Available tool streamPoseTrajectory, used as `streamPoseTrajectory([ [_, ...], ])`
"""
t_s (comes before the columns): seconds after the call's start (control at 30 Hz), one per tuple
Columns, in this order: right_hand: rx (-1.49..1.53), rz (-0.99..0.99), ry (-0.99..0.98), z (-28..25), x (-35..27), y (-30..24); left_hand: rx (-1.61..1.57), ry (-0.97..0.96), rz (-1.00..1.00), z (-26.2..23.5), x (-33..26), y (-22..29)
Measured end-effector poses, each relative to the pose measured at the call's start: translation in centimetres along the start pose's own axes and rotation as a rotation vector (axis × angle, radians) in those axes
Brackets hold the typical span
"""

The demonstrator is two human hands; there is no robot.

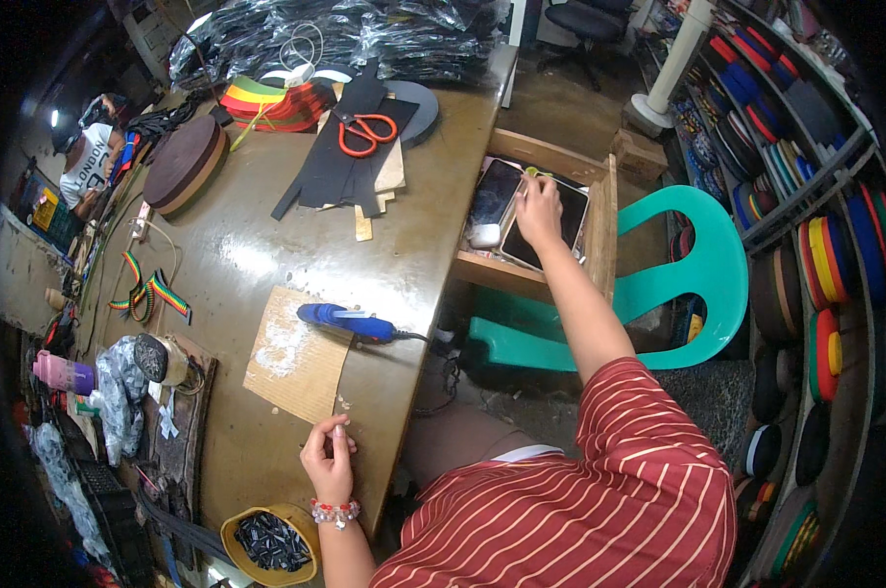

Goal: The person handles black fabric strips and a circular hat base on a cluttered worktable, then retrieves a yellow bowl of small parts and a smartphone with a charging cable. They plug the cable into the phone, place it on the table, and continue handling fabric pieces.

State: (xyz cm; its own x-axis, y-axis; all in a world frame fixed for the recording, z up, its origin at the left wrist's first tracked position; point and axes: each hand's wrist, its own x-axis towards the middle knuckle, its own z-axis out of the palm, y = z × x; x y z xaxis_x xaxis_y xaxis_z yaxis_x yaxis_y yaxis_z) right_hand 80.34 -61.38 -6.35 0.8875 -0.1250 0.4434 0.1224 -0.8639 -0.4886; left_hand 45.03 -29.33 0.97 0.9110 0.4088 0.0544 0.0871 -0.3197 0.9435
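Head view: the two hands are well apart, the right hand (541,208) reaching to the far right and the left hand (328,461) near, over the table's right side. The right arm stretches almost straight out of a red striped sleeve (644,402), its hand bent down into a wooden drawer (504,272), fingers curled by a small yellow-green item (531,171); whether they grip it I cannot tell. That item sits at the drawer's far side, just beyond a dark flat device (529,247); a white case (485,235) lies to the left. The left forearm comes in from the near edge, a beaded bracelet (335,512) at the wrist; thumb and fingers are drawn close together, and whether anything small is between them I cannot tell.

Dark lettering runs across the white shirt (82,171) of a person at far left.

The table (227,323) ends on the right in a long edge running near to far, with the drawer jutting past it toward a green chair (722,255). Cardboard (301,387) bearing a blue tool (340,318) lies just beyond the left hand, and brown tabletop shows between it and the orange-handled scissors (368,134) farther off
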Motion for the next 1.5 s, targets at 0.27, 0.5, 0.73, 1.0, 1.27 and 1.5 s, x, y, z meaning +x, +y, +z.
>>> streamPoseTrajectory([
  [0.27,-0.107,0.139,-0.05,0.2,0.0,1.2,0.013,0.001,-0.008,0.1,0.0,0.3],
  [0.5,-0.064,0.162,-0.125,0.1,0.0,1.1,0.024,-0.002,-0.009,0.2,0.0,0.3],
  [0.73,-0.068,0.161,-0.155,-0.1,0.0,1.2,0.056,-0.014,-0.008,0.1,0.0,0.0],
  [1.0,-0.075,0.181,-0.16,0.6,-0.1,1.5,0.043,-0.025,-0.01,0.1,0.0,0.4],
  [1.27,0.31,-0.167,0.343,-1.3,1.1,-0.8,0.11,-0.035,0.007,-0.1,0.3,-0.3],
  [1.5,1.166,-0.44,0.246,-9.2,-3.4,-14.1,0.118,-0.063,0.256,-2.7,-3.5,5.2],
])
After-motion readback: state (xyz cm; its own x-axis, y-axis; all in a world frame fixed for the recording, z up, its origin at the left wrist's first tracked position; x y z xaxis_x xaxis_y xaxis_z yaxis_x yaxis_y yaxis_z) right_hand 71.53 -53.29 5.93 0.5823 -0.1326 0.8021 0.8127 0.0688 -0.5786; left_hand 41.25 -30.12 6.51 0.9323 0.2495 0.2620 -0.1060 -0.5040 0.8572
